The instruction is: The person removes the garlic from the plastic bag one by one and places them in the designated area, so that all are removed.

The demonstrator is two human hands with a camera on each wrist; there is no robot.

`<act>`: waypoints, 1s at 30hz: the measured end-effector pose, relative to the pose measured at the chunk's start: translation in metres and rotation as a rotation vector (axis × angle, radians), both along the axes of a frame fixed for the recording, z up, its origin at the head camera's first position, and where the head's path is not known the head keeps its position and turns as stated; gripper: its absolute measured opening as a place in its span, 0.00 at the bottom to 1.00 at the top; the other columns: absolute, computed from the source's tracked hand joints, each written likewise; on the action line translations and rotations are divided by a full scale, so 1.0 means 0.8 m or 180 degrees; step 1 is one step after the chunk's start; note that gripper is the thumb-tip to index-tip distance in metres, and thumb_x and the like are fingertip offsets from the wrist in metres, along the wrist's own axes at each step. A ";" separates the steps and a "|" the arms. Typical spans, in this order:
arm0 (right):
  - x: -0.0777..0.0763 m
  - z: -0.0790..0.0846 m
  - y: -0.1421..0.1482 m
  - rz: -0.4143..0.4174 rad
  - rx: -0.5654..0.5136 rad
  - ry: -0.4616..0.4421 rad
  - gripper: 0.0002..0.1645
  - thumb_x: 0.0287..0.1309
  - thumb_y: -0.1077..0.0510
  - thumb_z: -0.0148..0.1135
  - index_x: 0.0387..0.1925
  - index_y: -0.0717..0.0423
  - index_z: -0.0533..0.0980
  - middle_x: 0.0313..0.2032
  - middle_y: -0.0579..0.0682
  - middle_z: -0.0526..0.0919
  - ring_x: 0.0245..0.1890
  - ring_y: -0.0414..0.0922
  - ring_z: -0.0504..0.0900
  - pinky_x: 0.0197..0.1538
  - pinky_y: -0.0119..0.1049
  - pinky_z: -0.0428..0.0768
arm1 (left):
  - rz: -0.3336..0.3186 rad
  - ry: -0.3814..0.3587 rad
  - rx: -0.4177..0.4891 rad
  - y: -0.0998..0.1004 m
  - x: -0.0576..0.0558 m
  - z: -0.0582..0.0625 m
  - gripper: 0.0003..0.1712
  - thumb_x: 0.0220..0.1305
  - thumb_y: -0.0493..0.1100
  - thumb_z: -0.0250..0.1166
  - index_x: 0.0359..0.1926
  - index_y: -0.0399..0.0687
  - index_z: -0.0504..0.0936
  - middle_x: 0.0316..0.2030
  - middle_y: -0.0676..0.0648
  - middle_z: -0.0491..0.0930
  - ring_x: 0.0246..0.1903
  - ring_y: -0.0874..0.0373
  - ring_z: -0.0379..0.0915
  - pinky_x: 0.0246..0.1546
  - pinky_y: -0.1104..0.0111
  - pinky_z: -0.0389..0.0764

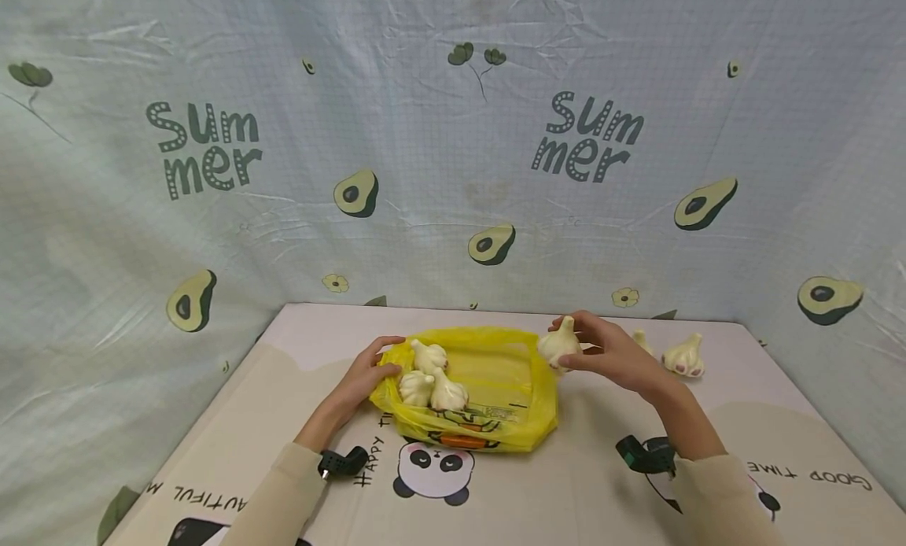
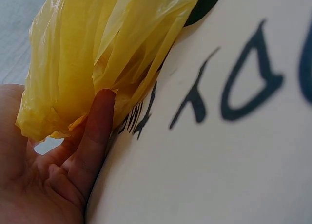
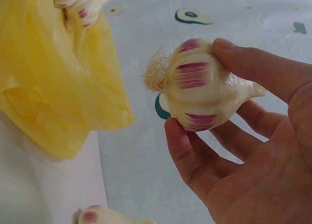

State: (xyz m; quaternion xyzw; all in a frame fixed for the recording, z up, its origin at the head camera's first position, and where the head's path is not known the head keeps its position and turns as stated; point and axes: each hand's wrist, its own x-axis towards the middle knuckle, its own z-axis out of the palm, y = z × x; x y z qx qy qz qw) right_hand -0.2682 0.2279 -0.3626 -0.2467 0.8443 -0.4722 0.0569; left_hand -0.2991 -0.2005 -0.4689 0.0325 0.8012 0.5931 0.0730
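Observation:
My right hand [image 1: 614, 356] pinches a garlic bulb [image 1: 560, 342] between thumb and fingers, raised just beside the right rim of a yellow plastic bag [image 1: 534, 408]. In the right wrist view this garlic bulb [image 3: 200, 83] shows purple streaks and a tuft of pale roots. The bag lies with its mouth spread wide, and several garlic bulbs [image 1: 449, 392] rest in its left part. My left hand [image 1: 364, 370] grips the bag's left edge. Up close in the left wrist view, the fingers [image 2: 100, 121] lie against the crumpled yellow plastic [image 2: 63, 78].
Right of the bag, one garlic bulb [image 1: 685, 356] lies on the table [image 1: 587, 467], with another bulb [image 1: 641, 340] partly hidden behind my right hand. A printed curtain [image 1: 418, 137] hangs along the table's far edge and sides.

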 end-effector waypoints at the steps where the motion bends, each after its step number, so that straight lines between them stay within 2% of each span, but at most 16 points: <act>1: 0.001 0.000 0.002 -0.0005 0.0001 0.0007 0.30 0.63 0.55 0.70 0.64 0.56 0.72 0.64 0.59 0.77 0.62 0.59 0.77 0.55 0.31 0.81 | -0.0005 0.0004 -0.0001 0.000 0.000 0.000 0.31 0.69 0.40 0.58 0.72 0.59 0.69 0.66 0.36 0.73 0.55 0.49 0.77 0.55 0.61 0.82; 13: 0.006 0.005 0.024 -0.0147 0.0004 0.0000 0.31 0.64 0.55 0.70 0.65 0.56 0.71 0.65 0.60 0.76 0.61 0.58 0.77 0.50 0.31 0.83 | -0.0037 0.0026 0.0059 0.000 0.001 0.000 0.31 0.70 0.39 0.57 0.72 0.58 0.69 0.66 0.36 0.74 0.53 0.50 0.78 0.53 0.63 0.82; 24: 0.008 0.006 0.040 -0.0261 0.0121 0.0000 0.31 0.66 0.54 0.69 0.66 0.57 0.70 0.64 0.61 0.77 0.64 0.62 0.76 0.51 0.31 0.81 | -0.0009 -0.0003 0.0048 0.000 0.001 0.002 0.31 0.70 0.39 0.57 0.73 0.59 0.68 0.66 0.35 0.72 0.54 0.48 0.77 0.54 0.62 0.82; 30: 0.008 0.008 0.049 -0.0340 0.0169 0.0046 0.32 0.66 0.54 0.68 0.67 0.59 0.70 0.66 0.62 0.75 0.65 0.64 0.74 0.51 0.28 0.81 | -0.0020 -0.0003 0.0028 0.000 0.002 0.001 0.31 0.70 0.39 0.56 0.73 0.58 0.68 0.66 0.35 0.72 0.54 0.48 0.77 0.54 0.62 0.83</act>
